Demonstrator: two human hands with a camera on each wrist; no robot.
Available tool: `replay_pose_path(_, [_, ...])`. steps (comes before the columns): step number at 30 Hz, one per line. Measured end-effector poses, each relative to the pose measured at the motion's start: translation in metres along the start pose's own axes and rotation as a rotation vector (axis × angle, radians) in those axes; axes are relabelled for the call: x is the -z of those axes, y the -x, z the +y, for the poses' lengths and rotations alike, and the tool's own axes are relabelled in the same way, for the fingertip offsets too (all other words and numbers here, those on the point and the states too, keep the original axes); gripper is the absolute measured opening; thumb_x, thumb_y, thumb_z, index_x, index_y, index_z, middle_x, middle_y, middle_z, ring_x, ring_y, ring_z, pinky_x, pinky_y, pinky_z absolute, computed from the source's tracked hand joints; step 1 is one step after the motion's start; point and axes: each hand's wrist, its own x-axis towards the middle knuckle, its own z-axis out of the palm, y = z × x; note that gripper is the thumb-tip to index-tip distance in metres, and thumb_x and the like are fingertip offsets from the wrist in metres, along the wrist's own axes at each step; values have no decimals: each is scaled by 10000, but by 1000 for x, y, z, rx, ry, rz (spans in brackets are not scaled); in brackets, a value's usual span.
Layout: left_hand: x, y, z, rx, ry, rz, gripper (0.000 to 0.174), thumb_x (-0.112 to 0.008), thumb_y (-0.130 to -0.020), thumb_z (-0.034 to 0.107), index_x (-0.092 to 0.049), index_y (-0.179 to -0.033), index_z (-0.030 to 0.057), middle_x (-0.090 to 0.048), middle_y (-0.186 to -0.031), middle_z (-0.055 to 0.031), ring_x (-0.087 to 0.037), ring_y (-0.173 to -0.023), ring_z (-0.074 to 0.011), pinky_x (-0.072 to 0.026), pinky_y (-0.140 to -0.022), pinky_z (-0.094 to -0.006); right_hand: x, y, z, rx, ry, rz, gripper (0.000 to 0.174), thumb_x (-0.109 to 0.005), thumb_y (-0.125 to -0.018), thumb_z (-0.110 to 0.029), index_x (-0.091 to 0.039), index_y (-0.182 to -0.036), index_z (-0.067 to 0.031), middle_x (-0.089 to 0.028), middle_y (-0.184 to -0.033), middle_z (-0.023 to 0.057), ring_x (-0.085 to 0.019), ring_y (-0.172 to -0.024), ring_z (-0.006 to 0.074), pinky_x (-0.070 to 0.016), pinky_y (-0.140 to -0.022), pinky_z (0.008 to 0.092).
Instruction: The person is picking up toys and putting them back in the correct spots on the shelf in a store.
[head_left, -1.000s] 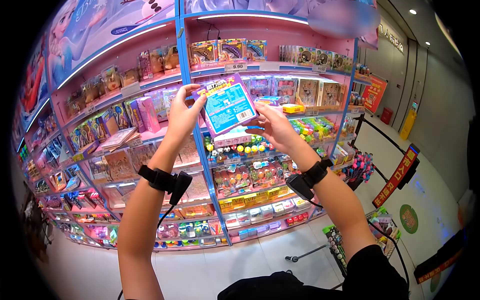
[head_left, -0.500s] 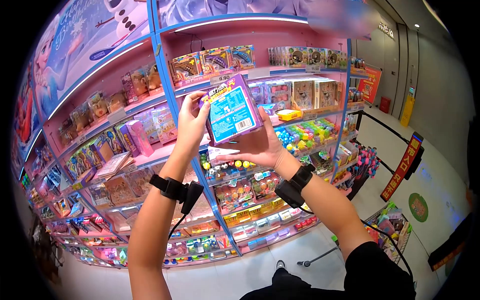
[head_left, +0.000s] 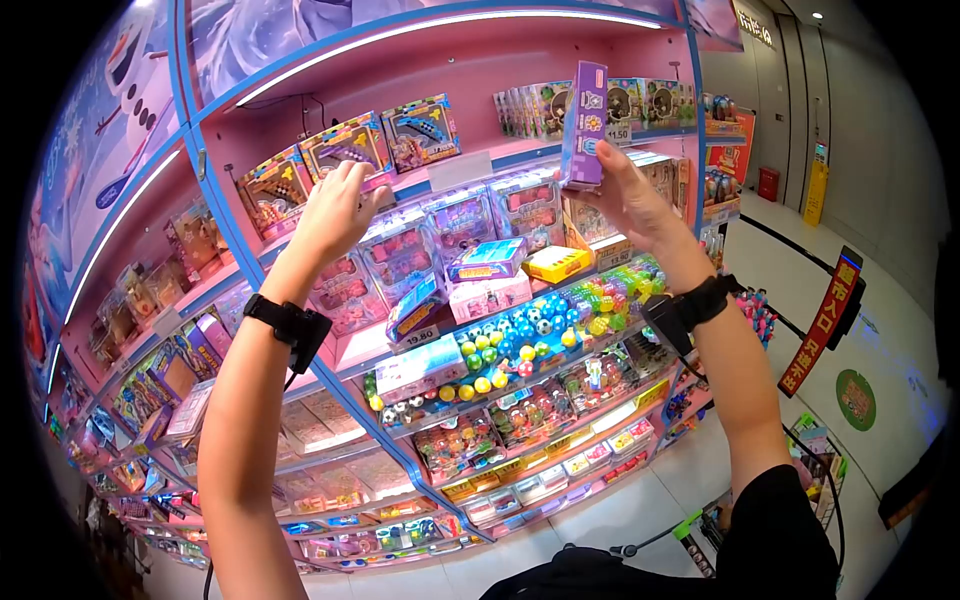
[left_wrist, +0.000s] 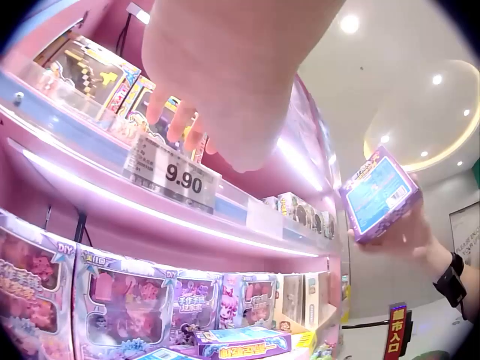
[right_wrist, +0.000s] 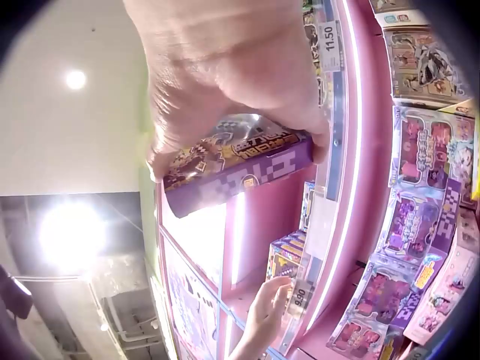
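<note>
My right hand (head_left: 645, 205) grips a thin purple toy box (head_left: 586, 125) between thumb and fingers, raised in front of the shelves with its narrow side toward my head. In the left wrist view the box's blue printed back (left_wrist: 377, 196) with a barcode shows. My left hand (head_left: 338, 218) reaches up to the top shelf, its fingers loosely bent and holding nothing. Its fingertips overlap the middle of the boxed toys (head_left: 345, 145) with black windows, right by the 9.90 price tag (left_wrist: 178, 180).
Below stand pink-purple DIY boxes (head_left: 460, 215). A blue-purple box (head_left: 488, 260) and a yellow box (head_left: 558, 264) lie flat in front of them, above small coloured balls (head_left: 530, 335). Another box (head_left: 417, 305) leans near the 19.80 tag. A belt barrier (head_left: 825, 320) stands right.
My left hand has let go of the purple box and moved up-left to the top shelf. My right hand has carried the box up and right, turning it edge-on. The view has shifted closer.
</note>
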Motion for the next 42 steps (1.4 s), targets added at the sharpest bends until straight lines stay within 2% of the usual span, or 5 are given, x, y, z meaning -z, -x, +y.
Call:
replay_pose_path(3, [-16,-9,-8,-4,-91,-7,357,-602,-975,288,-585,-1176,-6,-615,-1098,-165,-601,-1004,-361,-487,-886,-427,32,-20,-1,58,68,20,821,-672,-832,-659,-440,-1377,-91,-609,-1202,92,-596,-1131,208,-461,-1018,426])
replay_pose_path(15, [-32,-9,-15,-23,-41,50,323,-612,-956,279,-605,-1095,-13,-544,-1024,-146,-530,-970,-320,-451,-877,-416,19,-94,-4,187,-141,15,339,-647,-948,-187,-537,-1232,-37,-639,-1156,64,-636,-1045,144,-523,-924,314])
replay_pose_path(20, [-31,-10,-14,19,-16,49,332,-618,-949,293,-603,-1083,-11,-536,-1010,-145,-526,-966,-317,-445,-878,-413,-9,-158,-5,248,434,-64,693,-787,-817,-274,-454,-1324,61,-604,-1183,161,-604,-1087,209,-483,-940,329])
replay_pose_path(30, [-32,-7,-14,47,-34,39,342,-609,-960,295,-595,-1126,-4,-545,-1040,-145,-534,-986,-322,-450,-892,-420,-43,-241,38,-53,1003,-103,863,-826,-793,-341,-365,-1389,78,-579,-1207,207,-584,-1131,264,-479,-950,345])
replay_pose_path(42, [-31,-8,-12,49,-42,23,325,-608,-961,275,-589,-1132,-1,-548,-1033,-148,-533,-974,-324,-451,-880,-416,-48,-282,44,-159,880,-316,991,-879,-732,-276,-283,-1469,14,-562,-1184,251,-644,-1006,317,-580,-804,429])
